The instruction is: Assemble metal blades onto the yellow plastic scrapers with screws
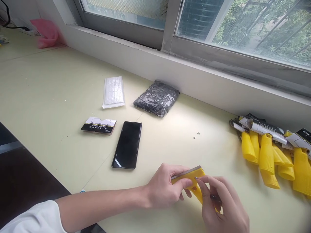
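Observation:
My left hand (pixel 167 187) grips a yellow scraper (pixel 186 177) with a grey strip along its top edge, thumb laid across the flat face. At that face, my right hand (pixel 224 204) pinches a tiny metal screw (pixel 196 178) between thumb and forefinger, touching or very near a hole. A dark, slim object (pixel 215 197) is tucked under the curled fingers of the same hand; its kind is mostly hidden. The scraper's lower handle passes behind the right hand. Two small metal pieces (pixel 198 133) lie on the table beyond the hands.
Several yellow handles (pixel 266 155) with card sleeves are piled at the right. A black phone (pixel 127 145), a folded card sleeve (pixel 99 125), a bubble-wrap pouch (pixel 113 92) and a black plastic packet (pixel 157 98) lie on the pale table (pixel 60 129). A window sill (pixel 126 53) borders the back.

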`<state>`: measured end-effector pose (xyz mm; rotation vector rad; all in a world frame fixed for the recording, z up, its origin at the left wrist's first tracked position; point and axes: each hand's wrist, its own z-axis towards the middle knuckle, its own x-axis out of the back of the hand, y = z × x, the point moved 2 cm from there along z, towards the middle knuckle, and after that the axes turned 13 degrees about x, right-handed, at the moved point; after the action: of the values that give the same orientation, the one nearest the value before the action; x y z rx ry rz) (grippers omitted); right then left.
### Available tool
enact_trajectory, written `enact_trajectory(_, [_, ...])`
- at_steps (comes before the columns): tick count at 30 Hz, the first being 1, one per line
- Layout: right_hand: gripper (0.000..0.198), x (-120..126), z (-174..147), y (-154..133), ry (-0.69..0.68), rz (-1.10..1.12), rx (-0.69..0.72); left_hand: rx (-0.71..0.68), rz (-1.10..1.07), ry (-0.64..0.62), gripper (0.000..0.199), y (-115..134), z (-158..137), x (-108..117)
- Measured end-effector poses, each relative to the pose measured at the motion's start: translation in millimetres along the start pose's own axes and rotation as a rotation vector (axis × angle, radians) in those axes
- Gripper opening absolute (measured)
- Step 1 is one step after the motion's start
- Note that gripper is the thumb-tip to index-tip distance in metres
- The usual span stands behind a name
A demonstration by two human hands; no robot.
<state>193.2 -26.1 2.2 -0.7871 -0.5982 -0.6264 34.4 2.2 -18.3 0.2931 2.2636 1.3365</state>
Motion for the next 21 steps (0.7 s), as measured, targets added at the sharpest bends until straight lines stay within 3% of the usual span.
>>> enact_trajectory(7, [0.010,0.4,-1.0,-1.5,-0.002,0.104,-0.076,-0.011,-0.003,0.001,0.024,3.2,-1.2,0.4])
enact_trajectory(15, [0.026,3.6,-0.9,-2.1,-0.011,0.284,-0.398,-0.029,0.019,-0.003,0.026,0.3,-1.0,-0.1])
enact_trajectory(18, [0.035,5.5,0.4,-1.9,-0.064,0.329,-0.483,-0.041,0.039,-0.006,0.029,2.4,-2.5,-0.3])
enact_trajectory(21, [0.028,6.4,-0.5,-1.3,-0.135,0.361,-0.481,-0.064,0.067,-0.019,0.031,4.8,-4.5,-1.0])
